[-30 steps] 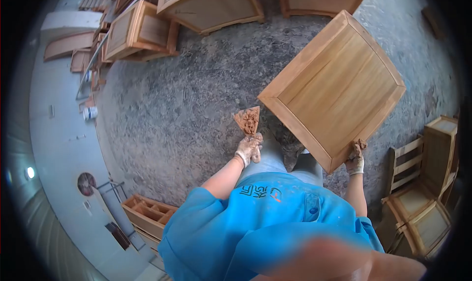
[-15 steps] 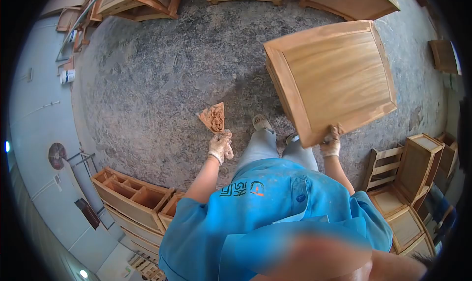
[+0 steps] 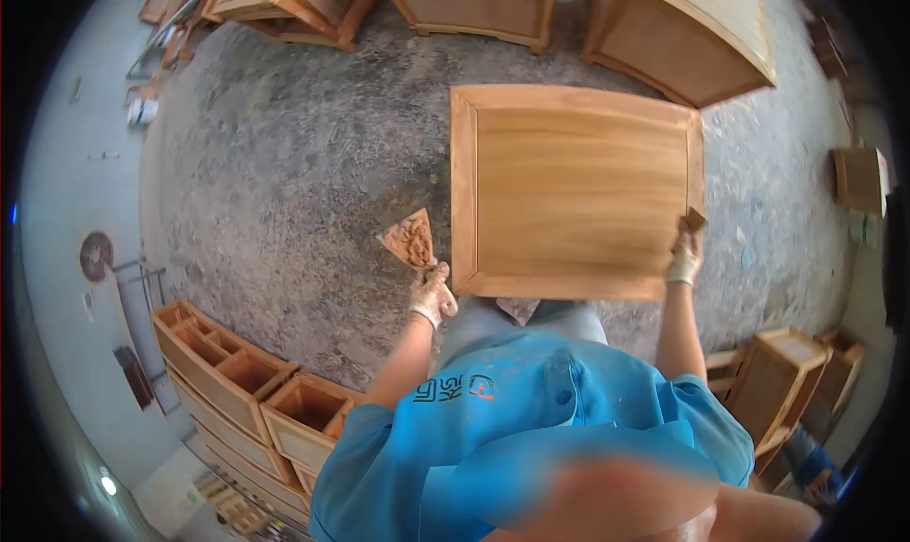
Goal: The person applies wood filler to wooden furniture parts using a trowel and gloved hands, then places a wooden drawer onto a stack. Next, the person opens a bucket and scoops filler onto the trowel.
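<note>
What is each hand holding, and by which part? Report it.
Left hand: a paste-laden scraper, by its narrow end. Right hand: a small flat piece, seemingly by its near edge; fingers hide the exact grip.

We've 1 wide cam, head-worn, facing down & fwd: shirt [image 3: 531, 381] v. close at near side, floor [image 3: 284, 163] mid-dist., cabinets [image 3: 678, 44] at far edge.
</note>
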Demonstrator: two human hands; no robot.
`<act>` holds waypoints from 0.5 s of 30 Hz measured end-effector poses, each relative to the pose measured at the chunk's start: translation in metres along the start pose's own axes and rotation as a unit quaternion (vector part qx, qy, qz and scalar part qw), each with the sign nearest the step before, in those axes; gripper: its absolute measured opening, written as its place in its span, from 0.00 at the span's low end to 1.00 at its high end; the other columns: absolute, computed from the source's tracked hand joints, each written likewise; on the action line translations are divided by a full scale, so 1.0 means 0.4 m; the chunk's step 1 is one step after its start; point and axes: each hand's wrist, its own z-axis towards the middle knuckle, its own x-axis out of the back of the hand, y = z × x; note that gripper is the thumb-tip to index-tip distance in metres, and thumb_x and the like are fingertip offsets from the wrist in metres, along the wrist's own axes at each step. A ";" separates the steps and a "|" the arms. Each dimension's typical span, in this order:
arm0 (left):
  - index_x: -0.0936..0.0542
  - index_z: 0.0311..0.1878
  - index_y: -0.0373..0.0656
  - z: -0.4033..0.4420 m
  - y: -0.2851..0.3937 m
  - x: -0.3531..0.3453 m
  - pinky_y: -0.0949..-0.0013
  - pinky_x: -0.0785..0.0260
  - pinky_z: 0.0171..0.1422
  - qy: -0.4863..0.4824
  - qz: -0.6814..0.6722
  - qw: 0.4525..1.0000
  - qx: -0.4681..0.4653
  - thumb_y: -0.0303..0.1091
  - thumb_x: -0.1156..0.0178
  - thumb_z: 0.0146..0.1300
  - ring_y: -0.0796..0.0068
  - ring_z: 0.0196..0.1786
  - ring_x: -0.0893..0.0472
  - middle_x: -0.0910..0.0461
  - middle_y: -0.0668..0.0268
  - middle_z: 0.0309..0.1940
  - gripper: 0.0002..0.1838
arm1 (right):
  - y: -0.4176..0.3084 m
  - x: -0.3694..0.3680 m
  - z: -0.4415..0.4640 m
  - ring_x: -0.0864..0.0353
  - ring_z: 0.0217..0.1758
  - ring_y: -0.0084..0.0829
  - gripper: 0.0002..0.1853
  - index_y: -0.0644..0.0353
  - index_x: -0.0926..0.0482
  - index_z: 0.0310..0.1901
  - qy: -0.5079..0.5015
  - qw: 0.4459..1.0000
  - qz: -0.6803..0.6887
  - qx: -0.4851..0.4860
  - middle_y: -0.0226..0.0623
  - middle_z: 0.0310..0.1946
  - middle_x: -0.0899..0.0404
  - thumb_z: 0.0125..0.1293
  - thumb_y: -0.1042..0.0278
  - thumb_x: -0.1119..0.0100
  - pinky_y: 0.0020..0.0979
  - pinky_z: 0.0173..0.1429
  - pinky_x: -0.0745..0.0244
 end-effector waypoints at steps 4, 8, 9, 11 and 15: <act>0.22 0.46 0.46 -0.043 -0.050 -0.068 0.70 0.34 0.38 0.013 -0.028 0.999 0.018 0.27 0.34 0.54 0.74 0.34 0.25 0.20 0.69 0.38 0.15 | -0.069 0.180 0.165 0.36 0.23 0.14 0.11 0.53 0.16 0.44 -0.011 0.990 -0.044 -0.133 0.23 0.25 0.24 0.63 0.62 0.38 0.15 0.27 0.43; 0.22 0.45 0.45 -0.036 -0.098 -0.082 0.70 0.36 0.35 0.044 -0.067 0.997 0.012 0.27 0.34 0.54 0.76 0.31 0.27 0.21 0.69 0.36 0.14 | 0.013 0.223 0.218 0.42 0.24 0.17 0.13 0.52 0.14 0.43 -0.077 0.976 0.018 -0.203 0.20 0.21 0.34 0.64 0.55 0.40 0.19 0.31 0.47; 0.22 0.45 0.45 -0.035 -0.101 -0.076 0.70 0.36 0.34 0.050 -0.075 0.996 0.013 0.27 0.34 0.54 0.76 0.30 0.27 0.21 0.70 0.36 0.14 | 0.018 0.219 0.219 0.41 0.25 0.17 0.14 0.52 0.15 0.45 -0.108 0.978 0.028 -0.174 0.20 0.22 0.33 0.65 0.55 0.41 0.19 0.32 0.47; 0.22 0.44 0.45 -0.014 -0.101 -0.059 0.70 0.38 0.32 0.057 -0.099 0.993 0.019 0.26 0.34 0.54 0.77 0.29 0.28 0.21 0.70 0.34 0.13 | 0.008 0.175 0.199 0.40 0.27 0.18 0.14 0.52 0.15 0.45 -0.126 0.973 0.023 -0.191 0.20 0.24 0.32 0.65 0.55 0.41 0.19 0.33 0.45; 0.22 0.43 0.45 0.050 -0.076 -0.010 0.70 0.40 0.28 0.064 -0.133 0.989 0.007 0.26 0.34 0.55 0.78 0.26 0.30 0.22 0.71 0.32 0.13 | 0.000 0.092 0.140 0.37 0.30 0.18 0.14 0.54 0.15 0.46 -0.134 0.968 0.004 -0.212 0.22 0.27 0.29 0.65 0.56 0.40 0.20 0.36 0.43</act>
